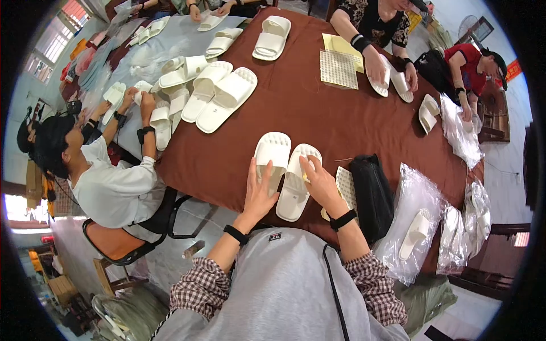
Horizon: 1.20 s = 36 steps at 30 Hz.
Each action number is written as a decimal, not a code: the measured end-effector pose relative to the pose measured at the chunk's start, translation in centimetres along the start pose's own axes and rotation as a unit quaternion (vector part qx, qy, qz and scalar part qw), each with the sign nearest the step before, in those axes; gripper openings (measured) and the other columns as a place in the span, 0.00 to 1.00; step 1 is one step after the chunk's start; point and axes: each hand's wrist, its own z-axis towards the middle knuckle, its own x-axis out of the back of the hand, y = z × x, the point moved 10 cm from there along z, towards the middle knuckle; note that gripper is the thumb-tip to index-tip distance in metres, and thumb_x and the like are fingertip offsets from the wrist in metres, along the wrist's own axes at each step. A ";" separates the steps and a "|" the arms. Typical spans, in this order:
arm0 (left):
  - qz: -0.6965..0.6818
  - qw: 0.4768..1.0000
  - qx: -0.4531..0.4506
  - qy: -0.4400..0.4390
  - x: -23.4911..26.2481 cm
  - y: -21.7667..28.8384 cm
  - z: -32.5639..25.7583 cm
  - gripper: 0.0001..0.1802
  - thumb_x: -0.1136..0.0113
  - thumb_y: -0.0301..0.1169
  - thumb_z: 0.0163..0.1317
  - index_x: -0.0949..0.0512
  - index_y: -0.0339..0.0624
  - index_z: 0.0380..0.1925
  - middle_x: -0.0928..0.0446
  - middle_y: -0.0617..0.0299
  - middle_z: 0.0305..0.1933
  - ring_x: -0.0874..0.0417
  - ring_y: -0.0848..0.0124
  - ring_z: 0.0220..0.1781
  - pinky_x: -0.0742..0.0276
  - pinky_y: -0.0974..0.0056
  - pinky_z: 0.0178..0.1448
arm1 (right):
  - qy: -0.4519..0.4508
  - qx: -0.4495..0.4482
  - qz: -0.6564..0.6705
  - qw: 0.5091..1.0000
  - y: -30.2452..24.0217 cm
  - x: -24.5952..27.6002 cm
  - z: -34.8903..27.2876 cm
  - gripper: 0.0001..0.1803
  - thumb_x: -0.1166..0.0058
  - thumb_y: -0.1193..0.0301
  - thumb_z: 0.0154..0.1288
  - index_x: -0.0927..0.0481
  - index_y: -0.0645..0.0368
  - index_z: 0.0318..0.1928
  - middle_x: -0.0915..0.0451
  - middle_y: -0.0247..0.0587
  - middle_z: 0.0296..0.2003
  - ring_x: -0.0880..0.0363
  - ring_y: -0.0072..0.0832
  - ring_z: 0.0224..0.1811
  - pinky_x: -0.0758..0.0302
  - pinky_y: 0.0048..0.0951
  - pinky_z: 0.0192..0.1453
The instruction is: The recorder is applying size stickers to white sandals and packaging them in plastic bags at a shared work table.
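Note:
Two white slippers lie side by side in front of me, toes pointing away. My left hand (260,190) grips the left slipper (274,145) around its strap and heel end, covering much of its lower half. Above the right slipper (292,202), my right hand (323,184) has its fingers bent together at the strap. A small yellowish spot shows by those fingertips, too small to name. Beside my right wrist, a sheet of small labels (346,187) lies partly under a black pouch (372,199).
A brown cloth covers the table (296,102). More white slippers (227,99) stand at the far left; another label sheet (339,69) lies farther back. Bagged slippers (415,233) are at the right. Co-workers handle slippers at left, back and right. An orange chair (119,238) stands left.

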 end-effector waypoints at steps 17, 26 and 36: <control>0.145 0.989 -0.042 -0.003 1.5 2.6 -4.1 0.39 0.39 0.23 0.56 0.36 0.48 0.71 0.49 0.42 0.76 0.44 0.43 0.75 0.42 0.43 0.75 | -0.029 -0.049 0.054 0.997 -1.3 2.4 -6.0 0.23 0.43 0.80 0.54 0.23 0.59 0.53 0.24 0.42 0.49 0.20 0.43 0.48 0.20 0.41 0.46; 0.077 0.970 -0.204 -0.105 -3.3 5.9 -3.3 0.26 0.38 0.24 0.55 0.24 0.41 0.58 0.30 0.52 0.63 0.33 0.52 0.68 0.34 0.49 0.70 | -0.082 0.000 0.005 0.997 -4.0 -0.9 -9.6 0.30 0.46 0.79 0.56 0.29 0.60 0.63 0.30 0.47 0.58 0.19 0.42 0.48 0.19 0.38 0.46; 0.160 0.944 -0.266 -0.113 -5.2 6.3 -3.5 0.27 0.38 0.30 0.56 0.24 0.46 0.60 0.27 0.54 0.56 0.29 0.56 0.62 0.33 0.50 0.68 | -0.077 -0.023 0.036 0.996 -3.5 -0.6 -9.8 0.26 0.50 0.77 0.60 0.27 0.60 0.61 0.26 0.47 0.57 0.19 0.43 0.47 0.19 0.39 0.46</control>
